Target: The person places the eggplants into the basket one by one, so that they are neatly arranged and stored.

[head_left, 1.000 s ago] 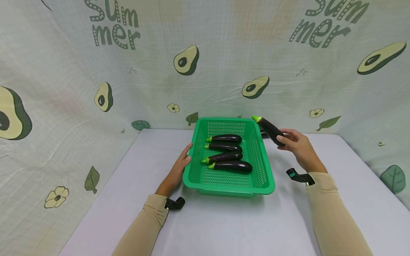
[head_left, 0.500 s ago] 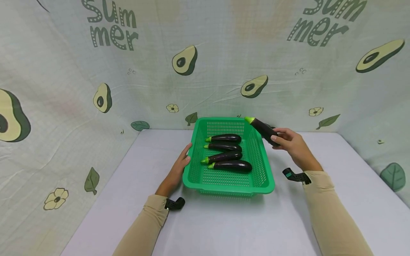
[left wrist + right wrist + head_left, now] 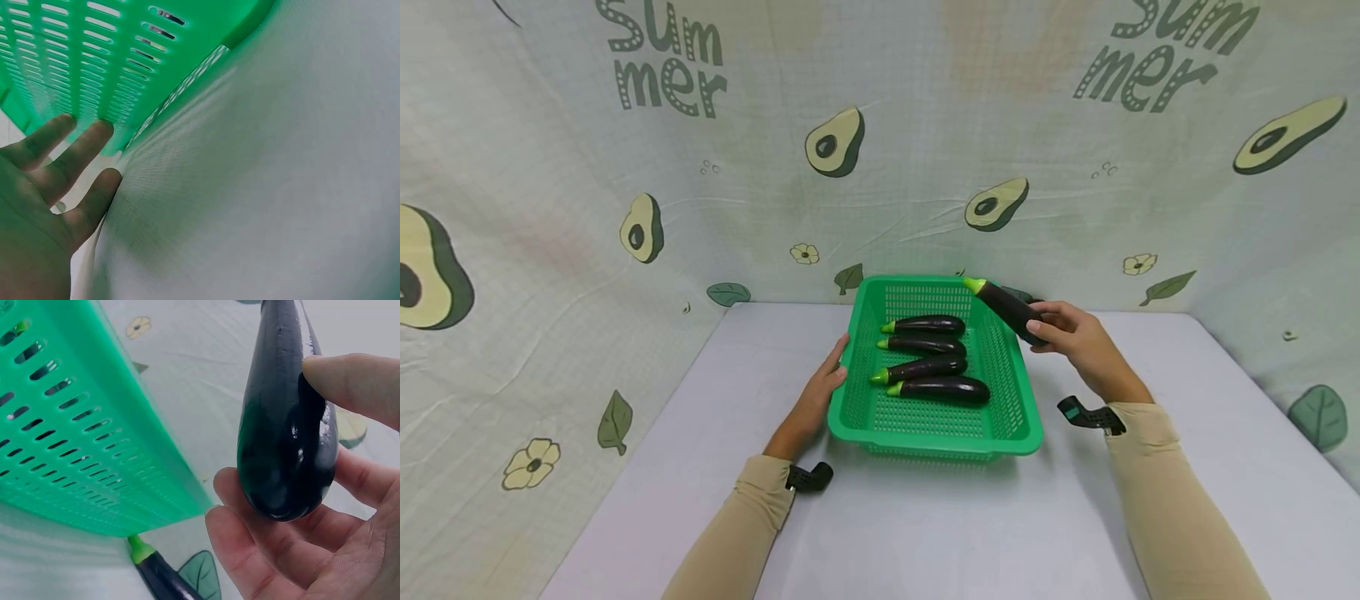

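A green plastic basket (image 3: 936, 446) stands on the table, with several dark eggplants (image 3: 943, 390) lying side by side in it, green stems to the left. My left hand (image 3: 814, 402) rests against the basket's left side; in the left wrist view its fingers (image 3: 81, 150) are stretched out to the slotted wall. With thumb and fingers, my right hand (image 3: 1086, 346) holds another eggplant (image 3: 1009, 310) by its thick end. That eggplant is tilted, its green stem up and left over the basket's right rim. The right wrist view shows the thumb on one side of it, fingers beneath.
One more eggplant (image 3: 164, 575) lies outside the basket, seen in the right wrist view and largely hidden in the head view. A white cloth covers the table (image 3: 910, 533). Behind it hangs a curtain (image 3: 917, 208) printed with avocados and leaves.
My right hand has moved left with its eggplant, bringing the stem end from beside the basket's right rim to over it. The left hand and basket have stayed in place.
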{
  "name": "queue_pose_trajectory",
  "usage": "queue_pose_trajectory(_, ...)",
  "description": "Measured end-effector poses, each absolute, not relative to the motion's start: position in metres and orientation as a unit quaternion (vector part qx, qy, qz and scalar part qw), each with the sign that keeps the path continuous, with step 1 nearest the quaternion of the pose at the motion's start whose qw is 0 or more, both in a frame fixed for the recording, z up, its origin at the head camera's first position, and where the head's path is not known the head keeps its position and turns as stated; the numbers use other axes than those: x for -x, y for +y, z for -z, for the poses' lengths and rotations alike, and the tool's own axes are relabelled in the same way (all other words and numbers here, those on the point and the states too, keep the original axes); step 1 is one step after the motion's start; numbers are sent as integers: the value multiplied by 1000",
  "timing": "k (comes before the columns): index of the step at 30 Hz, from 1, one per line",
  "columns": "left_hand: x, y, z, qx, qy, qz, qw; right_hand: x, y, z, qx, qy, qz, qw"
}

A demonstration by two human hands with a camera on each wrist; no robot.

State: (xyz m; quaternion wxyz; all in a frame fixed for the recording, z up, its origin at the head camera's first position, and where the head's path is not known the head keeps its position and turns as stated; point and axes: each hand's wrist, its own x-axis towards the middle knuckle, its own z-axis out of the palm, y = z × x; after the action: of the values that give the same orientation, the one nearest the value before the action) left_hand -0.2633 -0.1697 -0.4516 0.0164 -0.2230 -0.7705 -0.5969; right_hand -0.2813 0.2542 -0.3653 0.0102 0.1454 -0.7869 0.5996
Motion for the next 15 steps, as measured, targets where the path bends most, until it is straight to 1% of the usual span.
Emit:
queue_pose_trajectory(3, 263, -169, 452, 223, -775, 591, 18, 280, 254, 364, -148, -790, -594, 10)
queue_pose_trajectory(9, 261, -170, 453, 212, -764, 609, -6, 282, 250, 359, -165, -822, -545, 6)
queue_pose_trajectory(15, 262, -170, 453, 217, -761, 612, 0, 287, 242, 351, -180, -860, -478, -8)
